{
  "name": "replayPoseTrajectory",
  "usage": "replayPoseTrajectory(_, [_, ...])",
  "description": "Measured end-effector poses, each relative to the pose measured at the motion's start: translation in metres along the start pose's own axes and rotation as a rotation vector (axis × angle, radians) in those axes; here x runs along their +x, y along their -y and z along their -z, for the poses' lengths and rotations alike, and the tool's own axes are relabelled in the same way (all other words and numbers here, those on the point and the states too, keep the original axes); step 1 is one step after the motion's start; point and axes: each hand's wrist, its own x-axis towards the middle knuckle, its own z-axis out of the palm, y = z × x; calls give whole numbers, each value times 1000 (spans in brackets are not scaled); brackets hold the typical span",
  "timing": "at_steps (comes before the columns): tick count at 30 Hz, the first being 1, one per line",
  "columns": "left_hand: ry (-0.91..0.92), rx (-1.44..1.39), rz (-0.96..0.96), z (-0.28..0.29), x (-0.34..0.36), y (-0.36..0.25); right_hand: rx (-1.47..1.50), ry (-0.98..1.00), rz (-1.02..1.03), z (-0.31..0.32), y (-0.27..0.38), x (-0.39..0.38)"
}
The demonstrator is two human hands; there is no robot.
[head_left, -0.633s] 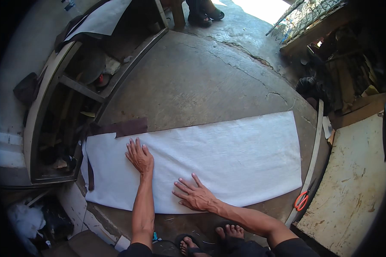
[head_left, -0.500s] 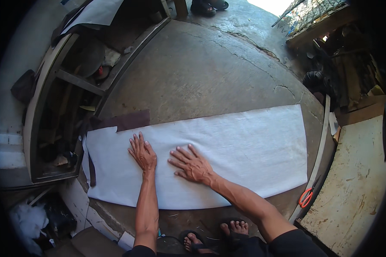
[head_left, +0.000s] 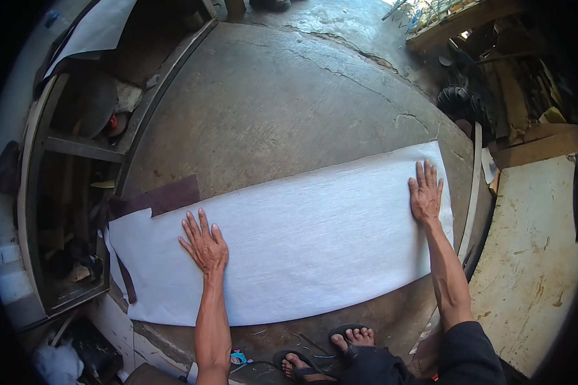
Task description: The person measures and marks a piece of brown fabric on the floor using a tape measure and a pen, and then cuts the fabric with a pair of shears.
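A long white sheet of material (head_left: 315, 244) lies spread on the concrete floor, with a dark maroon piece (head_left: 172, 192) showing beyond its upper left edge. My left hand (head_left: 202, 244) lies flat on the left part of the sheet, fingers spread. My right hand (head_left: 426, 192) rests on the sheet's upper right end, fingers extended. Neither hand grips anything.
An open wooden cabinet (head_left: 87, 149) stands left. At the right are a long strip (head_left: 474, 192), a pale board (head_left: 526, 256) and piled wooden scraps (head_left: 514, 102). My sandalled feet (head_left: 359, 337) are below the sheet, near a small cyan item (head_left: 238, 357).
My right hand has swept right and away from me, from the sheet's middle to its upper right end. The sheet looks smoother there. My left hand remains at the left, and the view has shifted slightly.
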Motion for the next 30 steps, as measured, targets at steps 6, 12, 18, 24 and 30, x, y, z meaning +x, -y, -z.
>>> replayPoseTrajectory(6, [2,21,-25,-4,-1,3,62,9,-81,6,-51,14])
replayPoseTrajectory(12, [53,-30,34,1,-8,3,424,-307,-25,25,-58,-81])
replayPoseTrajectory(18, [67,-78,-584,4,-138,-47,417,-286,-408,27,-98,-283])
replayPoseTrajectory(24, [353,67,-750,38,-157,-12,411,-303,-434,22,-126,-340])
replayPoseTrajectory(30, [305,86,-819,73,-186,84,265,-254,-549,6,-152,-308])
